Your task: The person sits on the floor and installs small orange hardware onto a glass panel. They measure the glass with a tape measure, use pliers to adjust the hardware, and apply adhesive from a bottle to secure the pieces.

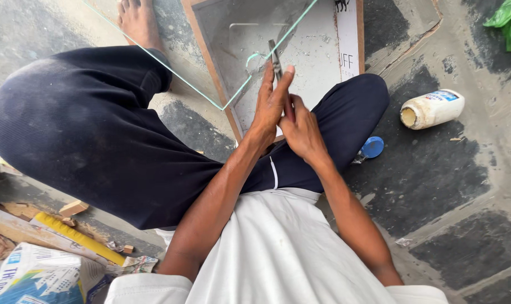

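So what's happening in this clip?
A person sits cross-legged on a patchy concrete floor. Both hands work a thin dark metal hand tool at the edge of a clear glass sheet lying over a wood-framed board. The left hand is raised along the tool; the right hand grips lower down. A cream plastic bottle lies on its side nearby, uncapped, beside a round blue lid.

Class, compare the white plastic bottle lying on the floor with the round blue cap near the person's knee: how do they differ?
The white plastic bottle is much larger than the round blue cap. The bottle is a long cylinder lying on its side, mouth open; the cap is a flat disc. The bottle lies clear of the person; the cap sits against the dark trouser leg. Both rest on the patchy concrete floor.
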